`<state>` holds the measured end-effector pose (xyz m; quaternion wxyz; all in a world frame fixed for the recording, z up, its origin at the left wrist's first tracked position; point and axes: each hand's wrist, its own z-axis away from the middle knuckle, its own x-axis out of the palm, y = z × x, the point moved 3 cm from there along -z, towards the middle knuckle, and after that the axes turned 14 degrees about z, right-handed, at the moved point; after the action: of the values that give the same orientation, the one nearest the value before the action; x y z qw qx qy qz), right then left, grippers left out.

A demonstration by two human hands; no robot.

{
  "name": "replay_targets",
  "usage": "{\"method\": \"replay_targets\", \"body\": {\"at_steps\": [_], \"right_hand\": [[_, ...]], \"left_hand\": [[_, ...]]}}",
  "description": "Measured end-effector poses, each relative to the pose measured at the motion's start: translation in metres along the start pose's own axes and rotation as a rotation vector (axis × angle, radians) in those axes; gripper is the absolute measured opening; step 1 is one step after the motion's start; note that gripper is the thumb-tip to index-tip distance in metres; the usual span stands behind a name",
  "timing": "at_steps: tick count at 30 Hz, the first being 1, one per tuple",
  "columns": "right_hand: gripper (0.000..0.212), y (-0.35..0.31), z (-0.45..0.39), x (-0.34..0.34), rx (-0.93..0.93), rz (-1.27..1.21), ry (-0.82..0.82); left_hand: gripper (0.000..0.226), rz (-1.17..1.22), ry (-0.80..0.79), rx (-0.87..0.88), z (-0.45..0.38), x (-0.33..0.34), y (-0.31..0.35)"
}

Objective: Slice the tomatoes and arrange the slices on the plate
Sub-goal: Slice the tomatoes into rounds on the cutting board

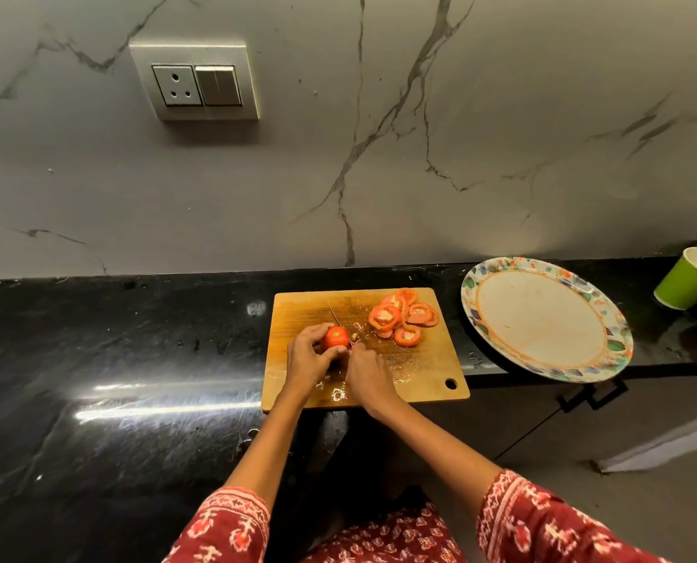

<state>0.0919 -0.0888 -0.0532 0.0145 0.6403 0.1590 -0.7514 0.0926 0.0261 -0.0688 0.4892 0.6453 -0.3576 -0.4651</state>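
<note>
Left hand (308,355) curled around a whole tomato (336,337), fingers over its top and left side, holding it down on the cutting board (428,371). Right hand (366,375) just right of the tomato, fingers closed on a knife handle, mostly hidden under the hand. Thin knife blade (334,312) runs up and left from the hand, past the tomato's far side. Tomato sits left of centre on the board. Pile of tomato slices (401,316) overlapping at the board's far right corner, apart from the hands. Juice and seeds smeared on the near part of the board. Board is wooden, hanging hole at near right corner, lies on a black counter (115,359). Plate (542,319) with patterned rim to the right of the board, no slices on it, overhanging the counter edge. Green paper cup (690,278) far right, tilted. Wall socket (195,81) on the marble wall behind. Red patterned sleeves (517,518) at bottom.
</note>
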Motion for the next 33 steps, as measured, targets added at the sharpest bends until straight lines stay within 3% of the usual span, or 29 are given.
{"method": "replay_targets", "body": {"at_steps": [17,30,33], "right_hand": [[0.025,0.021,0.015,0.017,0.039,-0.022,-0.106],[0.025,0.028,0.012,0.002,0.019,-0.119,0.050],[0.038,0.035,0.013,0.002,0.001,-0.146,0.075]], "left_hand": [[0.050,0.026,-0.035,-0.024,-0.003,-0.008,-0.005],[0.053,0.029,-0.048,-0.034,-0.003,-0.008,-0.006],[0.052,0.021,-0.044,-0.024,-0.003,-0.007,-0.006]]}}
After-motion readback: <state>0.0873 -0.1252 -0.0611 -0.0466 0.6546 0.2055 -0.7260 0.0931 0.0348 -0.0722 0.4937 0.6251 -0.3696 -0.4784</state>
